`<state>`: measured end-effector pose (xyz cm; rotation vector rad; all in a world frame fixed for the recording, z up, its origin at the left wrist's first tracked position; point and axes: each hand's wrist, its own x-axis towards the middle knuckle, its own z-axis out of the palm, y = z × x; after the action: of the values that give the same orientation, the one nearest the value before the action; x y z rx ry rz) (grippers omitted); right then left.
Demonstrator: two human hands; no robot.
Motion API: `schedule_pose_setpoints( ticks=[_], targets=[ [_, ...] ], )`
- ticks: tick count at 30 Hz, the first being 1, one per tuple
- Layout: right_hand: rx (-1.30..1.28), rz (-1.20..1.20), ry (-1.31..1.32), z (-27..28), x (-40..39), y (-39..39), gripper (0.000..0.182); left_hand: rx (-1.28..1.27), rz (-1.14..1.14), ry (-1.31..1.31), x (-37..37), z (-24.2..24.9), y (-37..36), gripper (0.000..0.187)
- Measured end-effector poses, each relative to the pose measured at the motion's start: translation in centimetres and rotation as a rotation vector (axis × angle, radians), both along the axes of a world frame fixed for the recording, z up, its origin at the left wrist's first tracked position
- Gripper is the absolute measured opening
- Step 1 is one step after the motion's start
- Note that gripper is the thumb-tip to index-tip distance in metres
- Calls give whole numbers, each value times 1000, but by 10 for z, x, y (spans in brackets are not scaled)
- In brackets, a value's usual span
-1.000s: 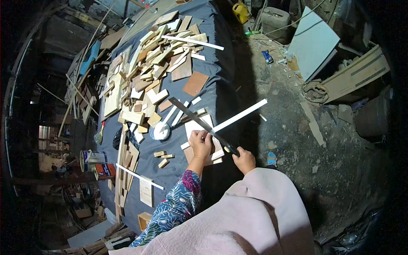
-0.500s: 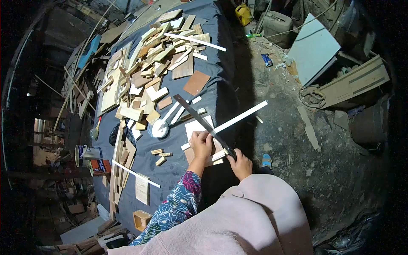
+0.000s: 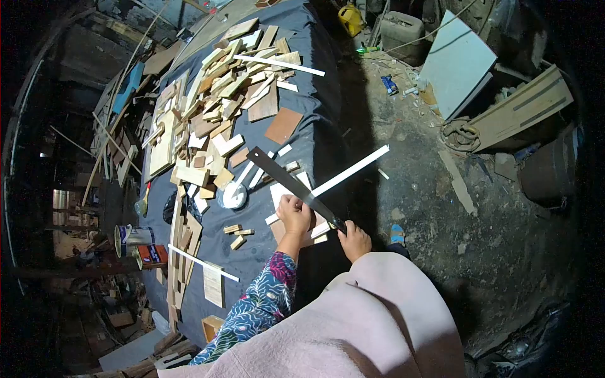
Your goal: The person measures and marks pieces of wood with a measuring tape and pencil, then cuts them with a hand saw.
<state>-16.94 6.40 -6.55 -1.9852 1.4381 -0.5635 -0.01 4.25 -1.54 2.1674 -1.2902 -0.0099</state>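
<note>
My right hand point(image 3: 355, 240) is wrapped round the dark handle of a hand saw point(image 3: 283, 178), whose blade points up and left. The blade lies across a white strip point(image 3: 353, 169) that sticks out past the right edge of the cloth-covered table. My left hand point(image 3: 295, 215) presses down beside the blade, fingers bent over the strip and a white board point(image 3: 276, 193) under it; the exact grip is partly hidden. Just left of that hand lie several small wood blocks point(image 3: 237, 241).
A heap of wood offcuts point(image 3: 220, 88) covers the far part of the table point(image 3: 252, 264). A white tub point(image 3: 234, 196), a brown square piece point(image 3: 283, 125) and another white strip point(image 3: 203, 262) lie nearer. Paint cans point(image 3: 133, 235) stand at the left; boards lean at the right.
The saw blade has shifted slightly, its tip lower and to the left, and its broad side shows more. Both hands stay in nearly the same place. The whole view has shifted a little.
</note>
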Motion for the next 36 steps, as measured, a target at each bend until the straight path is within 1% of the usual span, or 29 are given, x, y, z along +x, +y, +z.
schedule_pose_setpoints(
  ticks=[2,5,6,8,10,11,13,15,16,17,19,21,22,23,25,27,29,30,32,33,34,36],
  targets=[
    [-32,-7,-13,-1,3,1,30,2,-2,-21,3,-1,0,10],
    [8,-17,17,-16,0,9,30,4,-16,-35,3,2,-4,11],
    [-22,-33,-43,-10,4,5,31,11,-2,-7,4,-1,-3,11],
    [-19,2,-10,-9,8,-2,31,19,39,62,4,-4,-1,13],
    [-42,-2,-1,-12,11,-7,31,-12,23,15,6,-3,-5,13],
    [-11,-6,-10,-15,5,2,31,-24,10,-21,5,-3,-1,13],
    [9,-20,-14,-14,3,4,30,-48,4,9,5,-4,-5,13],
    [-13,-33,-71,-11,8,6,28,-40,-12,-68,5,-4,-2,12],
    [-20,-1,-39,-14,11,1,29,-43,3,5,3,-3,-2,11],
    [-30,31,-17,-15,16,-5,31,-41,9,3,3,-4,2,11],
    [-12,0,-61,-17,13,-1,33,-62,-11,-41,7,-5,-2,12],
    [109,-15,-22,-25,1,12,34,-68,-13,-56,7,-4,-1,12],
    [76,-14,6,-27,0,15,34,-79,-17,-46,8,-4,-9,12],
    [41,-28,-73,-32,6,13,36,-78,-16,-33,6,-5,-12,12],
    [27,0,-35,-22,18,-2,38,-58,3,-2,1,-9,-4,11],
    [46,5,-54,-30,17,-1,38,-50,19,3,6,-7,-1,11],
    [115,-39,-47,-47,-1,20,35,-56,5,-1,5,-1,-1,12],
    [117,-13,-58,-43,-7,22,35,-54,-2,-13,4,0,-3,12],
    [104,-19,-88,-44,7,11,36,-44,1,7,8,-9,-2,12],
    [90,-15,-121,-36,14,1,36,-41,4,8,5,-5,-2,13],
    [48,12,-46,-31,20,-6,37,-65,-5,5,5,-9,0,13],
    [64,-8,-56,-38,17,1,37,-96,-24,-11,8,-8,-3,12]
  ],
)
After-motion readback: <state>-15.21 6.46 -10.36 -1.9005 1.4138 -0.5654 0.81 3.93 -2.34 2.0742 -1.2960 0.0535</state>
